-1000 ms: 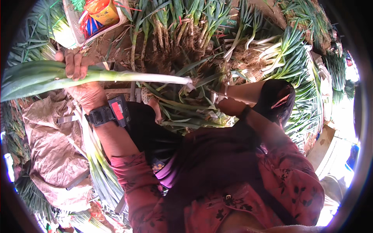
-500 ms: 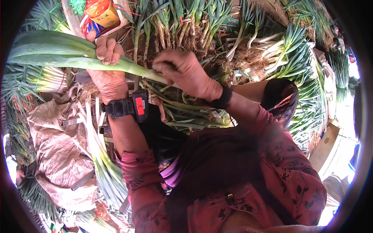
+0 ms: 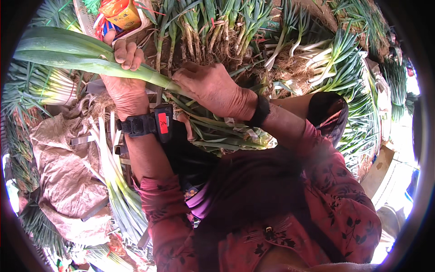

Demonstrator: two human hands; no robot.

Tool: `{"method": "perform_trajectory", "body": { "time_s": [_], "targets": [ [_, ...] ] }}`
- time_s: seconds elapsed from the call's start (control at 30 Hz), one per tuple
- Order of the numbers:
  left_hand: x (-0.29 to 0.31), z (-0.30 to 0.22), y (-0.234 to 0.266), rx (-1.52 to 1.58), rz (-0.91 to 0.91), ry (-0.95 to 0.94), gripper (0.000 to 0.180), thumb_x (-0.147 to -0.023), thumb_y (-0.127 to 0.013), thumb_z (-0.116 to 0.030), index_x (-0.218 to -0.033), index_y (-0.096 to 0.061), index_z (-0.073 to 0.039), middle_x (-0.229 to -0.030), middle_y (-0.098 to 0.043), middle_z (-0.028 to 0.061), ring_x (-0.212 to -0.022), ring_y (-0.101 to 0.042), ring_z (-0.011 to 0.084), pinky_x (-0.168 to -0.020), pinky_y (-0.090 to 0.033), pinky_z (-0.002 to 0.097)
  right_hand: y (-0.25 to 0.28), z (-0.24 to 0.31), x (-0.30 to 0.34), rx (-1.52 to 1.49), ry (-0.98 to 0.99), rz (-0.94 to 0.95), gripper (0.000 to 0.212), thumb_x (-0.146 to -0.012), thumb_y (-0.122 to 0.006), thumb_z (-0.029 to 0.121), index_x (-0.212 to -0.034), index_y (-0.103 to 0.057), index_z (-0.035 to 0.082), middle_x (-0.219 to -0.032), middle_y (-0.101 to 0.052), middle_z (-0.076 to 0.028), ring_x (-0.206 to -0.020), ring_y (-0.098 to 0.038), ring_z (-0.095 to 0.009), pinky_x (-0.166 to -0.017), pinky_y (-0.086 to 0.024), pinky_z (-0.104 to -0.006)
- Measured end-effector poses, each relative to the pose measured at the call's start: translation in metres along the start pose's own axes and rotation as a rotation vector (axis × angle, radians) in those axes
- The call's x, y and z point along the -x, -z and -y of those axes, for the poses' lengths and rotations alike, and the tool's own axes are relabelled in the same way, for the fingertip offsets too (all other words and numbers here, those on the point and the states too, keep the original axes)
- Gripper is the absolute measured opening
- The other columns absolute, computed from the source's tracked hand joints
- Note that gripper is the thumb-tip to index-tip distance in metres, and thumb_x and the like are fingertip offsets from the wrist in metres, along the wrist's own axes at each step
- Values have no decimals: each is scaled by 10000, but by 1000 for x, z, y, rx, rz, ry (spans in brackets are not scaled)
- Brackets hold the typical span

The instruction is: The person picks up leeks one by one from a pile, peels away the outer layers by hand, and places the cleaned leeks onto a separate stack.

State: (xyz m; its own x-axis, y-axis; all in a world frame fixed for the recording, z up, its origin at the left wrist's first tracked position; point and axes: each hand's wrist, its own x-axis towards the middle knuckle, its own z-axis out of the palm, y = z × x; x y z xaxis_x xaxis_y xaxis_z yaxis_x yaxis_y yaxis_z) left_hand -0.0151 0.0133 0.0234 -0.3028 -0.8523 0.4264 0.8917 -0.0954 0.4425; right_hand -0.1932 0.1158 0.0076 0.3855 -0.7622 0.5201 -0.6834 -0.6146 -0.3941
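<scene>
Seated worker, seen at close quarters; both hands raised in front of the lap. Left hand: closed around a single large leek, fingers curled over its green upper stalk. The leek lies aslant across the palm, broad leaves out to the worker's left, stalk running down toward the right hand. Right hand: fingers bent and drawn narrow, tips against the stalk; the stalk's lower end is hidden by the hand, and I cannot tell whether an outer layer is pinched.

Wrists: black strapped device with a red label on the left; black band on the right.

Surroundings: beyond the hands, a row of rooted leeks with soil on the roots. To the right, a heap of leeks, pale stems and tangled roots facing inward. Upper left, a white crate holding a yellow-and-orange package. Below it, a bundle of leeks with a red tie. Nearer, crumpled tan sacking, with loose leeks beside it.
</scene>
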Motion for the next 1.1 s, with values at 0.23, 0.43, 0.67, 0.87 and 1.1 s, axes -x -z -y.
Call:
{"method": "perform_trajectory", "body": {
  "time_s": [0.23,0.43,0.67,0.87,1.1],
  "targets": [
    [1,-3,-2,21,-37,-7,383,-883,-580,-283,-1135,-542,2,-660,-440,-3,-544,-363,72,-474,-335,199,-3,-60,37,-2024,-848,-198,120,-912,-517,127,-937,-561,18,-769,-614,-39,-572,-554,-75,-558,-478,-228],
    [3,-20,15,-37,-105,-44,380,-888,-574,-261,-1143,-533,18,-694,-473,-1,-593,-396,78,-523,-363,199,15,-89,73,-725,-824,239,182,-925,-465,97,-1056,-536,-6,-964,-616,-97,-825,-591,-154,-756,-487,-298],
    [1,8,7,-264,-495,-34,392,-858,-595,-452,-1002,-550,-90,-726,-495,-3,-651,-465,131,-637,-397,293,-15,-20,-15,-540,-468,372,384,-936,-509,301,-1136,-473,-25,-999,-619,-154,-884,-623,-218,-693,-499,-371],
    [10,-18,11,-589,-866,-220,447,-840,-634,-458,-1075,-534,-91,-911,-535,30,-859,-512,191,-774,-456,376,-42,-13,139,-738,-686,379,267,-956,-495,246,-1058,-490,-1,-714,-551,-87,-646,-544,-148,-589,-435,-355],
    [3,8,-19,-479,-539,-104,425,-940,-463,-439,-1160,-496,-76,-925,-605,92,-700,-510,185,-642,-452,316,-7,8,94,-1204,-812,483,292,-958,-497,242,-1104,-517,-10,-757,-568,-59,-629,-468,-93,-565,-399,-289]
  ]
}}
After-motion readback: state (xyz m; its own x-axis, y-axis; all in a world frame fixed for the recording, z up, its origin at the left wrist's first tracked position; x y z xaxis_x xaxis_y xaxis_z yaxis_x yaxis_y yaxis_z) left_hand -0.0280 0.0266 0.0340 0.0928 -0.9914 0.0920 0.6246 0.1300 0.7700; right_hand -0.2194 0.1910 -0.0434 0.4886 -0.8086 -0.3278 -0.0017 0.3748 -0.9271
